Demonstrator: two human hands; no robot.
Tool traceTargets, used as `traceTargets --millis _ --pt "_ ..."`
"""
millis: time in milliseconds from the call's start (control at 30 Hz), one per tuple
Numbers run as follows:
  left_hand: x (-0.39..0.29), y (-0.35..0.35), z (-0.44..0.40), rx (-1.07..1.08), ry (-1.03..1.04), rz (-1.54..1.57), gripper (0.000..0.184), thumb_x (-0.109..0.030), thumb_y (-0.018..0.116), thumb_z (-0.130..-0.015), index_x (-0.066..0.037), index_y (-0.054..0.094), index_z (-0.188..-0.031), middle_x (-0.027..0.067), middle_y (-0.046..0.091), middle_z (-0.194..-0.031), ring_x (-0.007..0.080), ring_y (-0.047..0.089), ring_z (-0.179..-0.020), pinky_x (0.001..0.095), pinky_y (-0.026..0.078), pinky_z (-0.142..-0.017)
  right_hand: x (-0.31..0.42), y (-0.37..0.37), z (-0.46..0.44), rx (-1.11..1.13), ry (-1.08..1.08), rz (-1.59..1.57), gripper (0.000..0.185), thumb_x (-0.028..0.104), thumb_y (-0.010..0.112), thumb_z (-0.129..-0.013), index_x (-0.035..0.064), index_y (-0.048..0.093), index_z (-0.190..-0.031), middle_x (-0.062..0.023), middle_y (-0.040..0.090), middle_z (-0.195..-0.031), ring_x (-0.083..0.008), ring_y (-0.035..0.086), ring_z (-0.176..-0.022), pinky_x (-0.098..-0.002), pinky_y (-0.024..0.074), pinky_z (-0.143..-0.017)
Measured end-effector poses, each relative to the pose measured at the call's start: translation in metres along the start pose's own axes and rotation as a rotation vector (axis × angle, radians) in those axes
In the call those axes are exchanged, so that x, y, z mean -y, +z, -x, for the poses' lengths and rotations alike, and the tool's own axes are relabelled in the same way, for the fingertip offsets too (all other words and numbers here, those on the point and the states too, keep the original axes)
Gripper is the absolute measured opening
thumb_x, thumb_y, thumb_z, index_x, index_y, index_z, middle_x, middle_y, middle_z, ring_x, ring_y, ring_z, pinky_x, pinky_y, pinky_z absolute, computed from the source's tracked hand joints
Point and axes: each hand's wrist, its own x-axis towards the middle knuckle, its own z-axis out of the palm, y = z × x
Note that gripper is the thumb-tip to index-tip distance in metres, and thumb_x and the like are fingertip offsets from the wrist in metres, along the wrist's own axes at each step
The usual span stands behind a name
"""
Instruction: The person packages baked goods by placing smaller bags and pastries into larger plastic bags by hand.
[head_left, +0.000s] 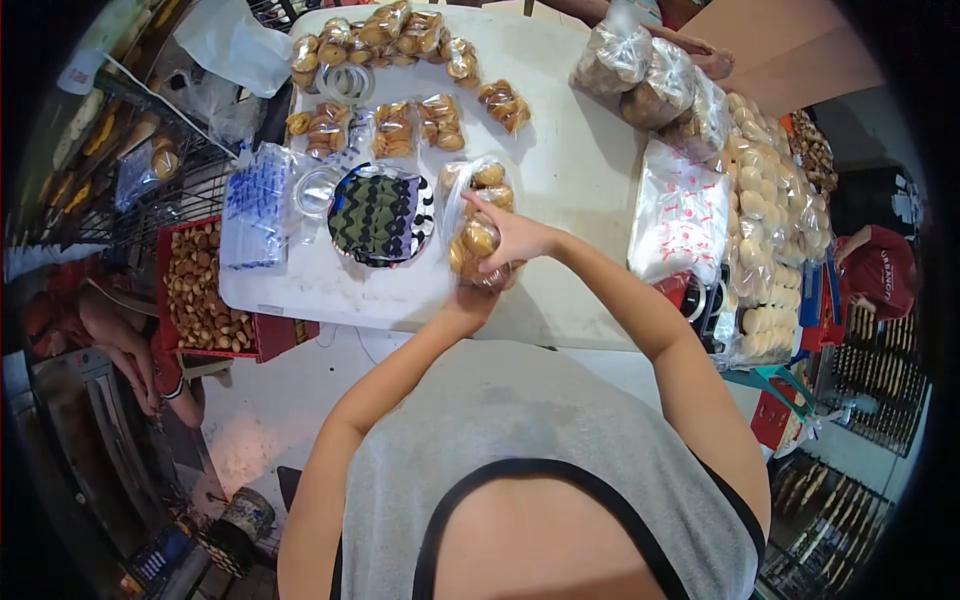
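Note:
A clear plastic bag of small round golden-brown buns (480, 238) is between my hands at the front of the white table. My right hand (518, 236) grips it from the right side, with the thumb and fingers spread across the plastic. Against its near end is my left hand (472, 306), whose fingers are mostly hidden by the bag. Just left of the bag lies a round pad with a green, black and purple pattern (380, 215). Filled bags of buns (393, 130) stand farther back.
On the left lie a stack of blue-printed plastic bags (257, 208), tape rolls (316, 192) and a red crate of buns (208, 290). To the right are red-printed bags (680, 215) and many pale buns (765, 190). A person in a red shirt (882, 272) is at the far right.

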Motion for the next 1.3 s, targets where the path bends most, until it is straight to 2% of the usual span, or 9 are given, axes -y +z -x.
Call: traceTargets --millis 67,200,367,467,733,800,933,1133,1300 --pt "-0.007 -0.008 -0.001 0.293 0.008 0.030 0.028 -0.005 0.051 -0.068 -0.007 0.052 -0.096 0.0121 0.058 -0.072 0.0316 0.057 -0.069 0.0382 0.047 -0.061 0.003 0.003 -0.004 -0.084 0.012 0.032 0.101 0.017 0.071 -0.053 0.0119 0.009 -0.133 -0.0173 0.045 -0.114 -0.0257 0.045 -0.104 -0.0320 0.0359 -0.088" --pt "-0.014 -0.002 -0.006 0.064 -0.069 0.092 0.014 -0.005 0.050 -0.068 -0.005 0.053 -0.081 0.0116 0.055 -0.061 0.0289 0.055 -0.053 0.0374 0.043 -0.047 0.004 0.021 -0.007 -0.192 -0.101 0.642 0.092 0.018 0.069 -0.054 0.0168 0.017 -0.130 -0.0159 0.056 -0.090 -0.0318 0.055 -0.079 -0.0388 0.0445 -0.066" --pt "-0.019 -0.021 0.001 -0.131 -0.105 0.171 0.003 -0.008 0.051 -0.070 -0.007 0.052 -0.072 0.0099 0.056 -0.062 0.0254 0.056 -0.052 0.0372 0.042 -0.044 0.013 0.013 0.007 -0.021 0.098 0.780 0.088 0.019 0.068 -0.053 0.0190 0.021 -0.128 -0.0125 0.056 -0.088 -0.0304 0.056 -0.078 -0.0388 0.0446 -0.064" --pt "-0.019 -0.035 0.008 -0.140 -0.178 0.054 0.002 -0.007 0.051 -0.069 -0.007 0.052 -0.068 0.0094 0.054 -0.055 0.0236 0.055 -0.048 0.0350 0.042 -0.047 0.002 0.016 0.008 -0.052 0.095 0.829 0.084 0.020 0.069 -0.053 0.0191 0.026 -0.125 -0.0105 0.056 -0.085 -0.0287 0.055 -0.079 -0.0383 0.0436 -0.064" --pt "-0.002 -0.045 0.017 -0.393 0.091 -0.053 0.008 -0.011 0.058 -0.068 -0.012 0.054 -0.076 -0.0020 0.047 -0.069 0.0122 0.049 -0.064 0.0343 0.029 -0.069 -0.021 0.041 -0.002 -0.255 -0.044 1.188 0.067 0.023 0.067 -0.059 0.0185 0.036 -0.119 -0.0099 0.054 -0.087 -0.0240 0.053 -0.085 -0.0416 0.0353 -0.074" --pt "0.002 -0.039 0.015 -0.397 0.093 -0.058 0.012 -0.011 0.058 -0.068 -0.012 0.054 -0.079 -0.0023 0.046 -0.068 0.0122 0.049 -0.065 0.0342 0.029 -0.070 -0.010 0.042 -0.001 -0.264 0.023 1.107 0.040 0.023 0.055 -0.070 0.0189 0.045 -0.108 -0.0131 0.053 -0.084 -0.0279 0.052 -0.084 -0.0438 0.0344 -0.073" --pt "-0.014 -0.040 0.006 -0.319 0.028 -0.182 0.011 -0.011 0.058 -0.065 -0.011 0.054 -0.076 -0.0003 0.045 -0.069 0.0140 0.048 -0.070 0.0347 0.029 -0.076 -0.029 0.060 -0.011 -0.348 0.046 1.387 0.024 0.022 0.047 -0.074 0.0173 0.053 -0.096 -0.0121 0.054 -0.085 -0.0258 0.051 -0.086 -0.0398 0.0332 -0.071" --pt "-0.004 -0.038 -0.021 -0.260 0.428 0.183 0.008 -0.008 0.058 -0.060 -0.006 0.052 -0.064 0.0039 0.046 -0.070 0.0179 0.048 -0.069 0.0328 0.039 -0.069 -0.029 0.036 0.009 -0.277 0.132 1.127 0.027 0.023 0.053 -0.068 0.0127 0.053 -0.092 -0.0137 0.054 -0.078 -0.0317 0.052 -0.074 -0.0420 0.0368 -0.068" --pt "-0.027 -0.015 -0.055 -0.151 0.518 0.389 0.010 -0.008 0.060 -0.064 -0.005 0.052 -0.067 0.0050 0.049 -0.074 0.0206 0.050 -0.071 0.0349 0.042 -0.064 -0.064 0.029 0.076 -0.500 0.217 1.140 0.044 0.030 0.064 -0.059 0.0130 0.051 -0.097 -0.0156 0.053 -0.078 -0.0318 0.052 -0.075 -0.0427 0.0365 -0.070"
